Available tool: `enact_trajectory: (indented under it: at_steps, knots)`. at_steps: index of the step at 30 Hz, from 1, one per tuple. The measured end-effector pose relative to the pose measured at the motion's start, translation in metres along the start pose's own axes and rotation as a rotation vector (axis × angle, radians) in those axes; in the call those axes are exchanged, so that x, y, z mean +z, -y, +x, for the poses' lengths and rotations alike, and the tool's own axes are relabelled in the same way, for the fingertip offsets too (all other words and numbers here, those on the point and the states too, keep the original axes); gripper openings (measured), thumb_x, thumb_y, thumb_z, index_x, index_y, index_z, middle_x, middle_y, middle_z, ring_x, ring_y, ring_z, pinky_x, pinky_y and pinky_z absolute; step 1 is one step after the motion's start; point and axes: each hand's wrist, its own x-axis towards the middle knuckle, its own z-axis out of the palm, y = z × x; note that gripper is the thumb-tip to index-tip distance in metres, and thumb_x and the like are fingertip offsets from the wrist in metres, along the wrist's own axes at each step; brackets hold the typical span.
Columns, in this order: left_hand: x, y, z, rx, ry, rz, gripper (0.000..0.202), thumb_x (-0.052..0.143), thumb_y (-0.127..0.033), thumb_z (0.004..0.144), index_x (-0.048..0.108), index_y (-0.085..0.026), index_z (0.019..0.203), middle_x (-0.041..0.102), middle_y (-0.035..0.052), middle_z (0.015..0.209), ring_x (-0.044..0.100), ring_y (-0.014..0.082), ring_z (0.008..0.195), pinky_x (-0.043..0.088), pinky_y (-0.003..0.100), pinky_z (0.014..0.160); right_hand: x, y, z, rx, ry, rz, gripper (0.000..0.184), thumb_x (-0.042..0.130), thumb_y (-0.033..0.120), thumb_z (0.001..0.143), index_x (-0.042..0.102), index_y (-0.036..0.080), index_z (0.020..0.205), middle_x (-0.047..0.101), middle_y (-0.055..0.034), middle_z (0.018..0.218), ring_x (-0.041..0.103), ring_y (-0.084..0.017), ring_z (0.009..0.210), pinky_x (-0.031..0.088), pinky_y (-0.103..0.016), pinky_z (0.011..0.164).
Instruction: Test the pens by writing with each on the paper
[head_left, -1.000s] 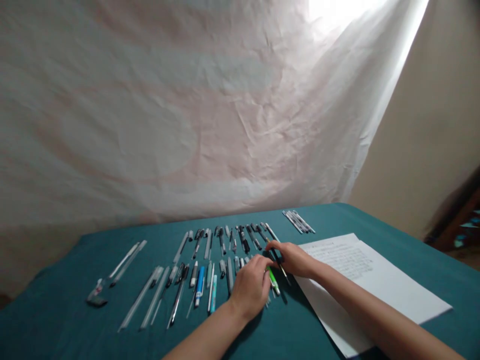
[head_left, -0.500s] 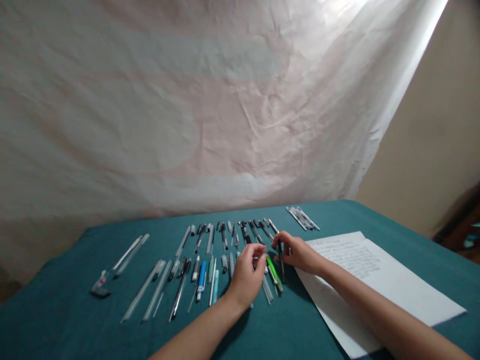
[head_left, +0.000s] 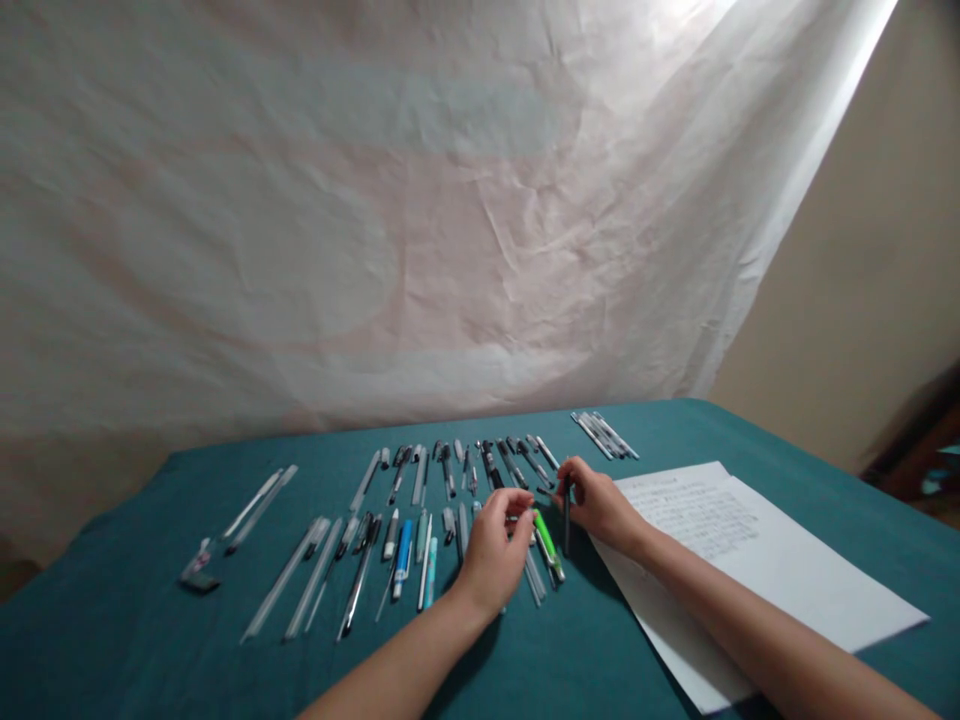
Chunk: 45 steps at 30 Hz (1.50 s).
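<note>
My right hand [head_left: 596, 500] pinches a slim dark pen [head_left: 567, 520], which stands nearly upright above the teal cloth. A short dark piece [head_left: 545, 491] shows beside its fingertips; I cannot tell whether it is held. My left hand [head_left: 491, 550] is curled, thumb and fingers close together, and what lies between them is hidden. Just right of its thumb is a bright green pen [head_left: 547, 540] on the cloth. Clear pen barrels [head_left: 534, 578] lie below that, partly behind the left hand.
Two rows of pens and pen parts spread leftward, among them a blue pen [head_left: 403, 555] and clear tubes [head_left: 277, 590]. Written paper sheets [head_left: 810, 570] lie under my right forearm. Thin refills [head_left: 604, 436] are bunched at the back right. A small clear packet [head_left: 201, 570] sits far left.
My right hand has shifted slightly right with the dark pen, which now stands more upright. A short dark piece shows between the hands. My left hand has barely moved.
</note>
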Motion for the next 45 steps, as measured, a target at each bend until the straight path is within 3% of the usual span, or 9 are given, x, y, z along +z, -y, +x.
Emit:
enact_trajectory:
  at_steps: [5,10,14,17,20,26,32,36,45]
  knots:
    - [0.001,0.005,0.003,-0.088,-0.065,-0.190,0.029,0.053,-0.030,0.081,0.052,-0.014,0.105,0.057,0.0101,0.104,0.057,0.0173,0.090,0.048,0.031,0.076,-0.001,0.028,-0.006,-0.081,-0.062,0.244,0.023,0.059,0.028,0.071,0.043,0.022,0.086,0.056,0.0034,0.064,0.042,-0.009,0.047,0.032,-0.020,0.045]
    - [0.003,-0.001,0.006,-0.168,-0.003,-0.359,0.028,0.053,-0.035,0.080,0.055,-0.014,0.098,0.061,0.0072,0.088,0.059,0.0157,0.075,0.047,0.025,0.061,0.005,0.043,-0.016,-0.128,-0.089,0.266,0.021,0.060,0.034,0.073,0.048,0.022,0.085,0.051,0.0047,0.058,0.042,-0.009,0.046,0.034,-0.020,0.046]
    - [0.002,0.002,0.010,-0.257,-0.094,-0.497,0.028,0.058,-0.035,0.076,0.057,-0.013,0.092,0.062,0.0051,0.082,0.058,0.0129,0.071,0.044,0.021,0.059,0.003,0.043,-0.019,-0.150,-0.110,0.354,0.021,0.045,0.036,0.084,0.049,0.022,0.100,0.061,-0.0027,0.083,0.051,-0.011,0.056,0.041,-0.023,0.054]
    - [0.000,0.004,0.012,-0.347,-0.184,-0.643,0.029,0.063,-0.034,0.072,0.060,-0.012,0.091,0.062,0.0042,0.079,0.056,0.0099,0.066,0.043,0.019,0.059,-0.001,0.044,-0.022,-0.209,-0.149,0.349,0.026,0.035,0.033,0.089,0.056,0.022,0.099,0.058,-0.0032,0.077,0.052,-0.012,0.059,0.042,-0.025,0.057]
    - [-0.001,0.003,0.012,-0.408,-0.219,-0.747,0.029,0.067,-0.031,0.069,0.062,-0.012,0.090,0.061,0.0029,0.076,0.054,0.0078,0.062,0.043,0.018,0.059,0.000,0.047,-0.026,-0.241,-0.209,0.338,0.023,0.039,0.031,0.088,0.059,0.021,0.090,0.053,-0.0022,0.070,0.051,-0.014,0.062,0.041,-0.026,0.058]
    - [-0.001,-0.001,0.010,-0.454,-0.199,-0.842,0.021,0.066,-0.025,0.072,0.062,-0.012,0.090,0.062,0.0028,0.077,0.054,0.0065,0.062,0.043,0.016,0.058,0.008,0.046,-0.030,-0.122,-0.259,0.465,0.011,0.043,0.030,0.086,0.049,0.021,0.082,0.047,0.0028,0.061,0.044,-0.010,0.051,0.037,-0.022,0.049]
    - [0.000,-0.007,0.007,-0.489,-0.142,-0.903,0.017,0.063,-0.021,0.076,0.062,-0.012,0.090,0.063,0.0023,0.075,0.055,0.0061,0.063,0.043,0.015,0.059,0.011,0.044,-0.031,-0.113,-0.204,0.474,0.010,0.048,0.030,0.084,0.051,0.020,0.085,0.051,0.0024,0.061,0.048,-0.009,0.050,0.039,-0.020,0.047]
    - [0.000,-0.010,0.005,-0.491,-0.060,-0.956,0.018,0.063,-0.022,0.076,0.063,-0.012,0.090,0.064,0.0037,0.077,0.055,0.0058,0.061,0.043,0.016,0.059,0.011,0.043,-0.031,-0.161,-0.226,0.438,0.010,0.052,0.028,0.082,0.054,0.019,0.085,0.055,0.0009,0.063,0.051,-0.010,0.051,0.041,-0.021,0.048]
    - [0.002,-0.013,0.002,-0.455,-0.023,-0.880,0.026,0.064,-0.029,0.075,0.065,-0.010,0.093,0.064,0.0055,0.077,0.054,0.0070,0.062,0.043,0.017,0.060,0.004,0.047,-0.030,-0.335,-0.296,0.316,0.004,0.057,0.022,0.079,0.056,0.019,0.082,0.060,-0.0021,0.069,0.057,-0.012,0.061,0.045,-0.023,0.056]
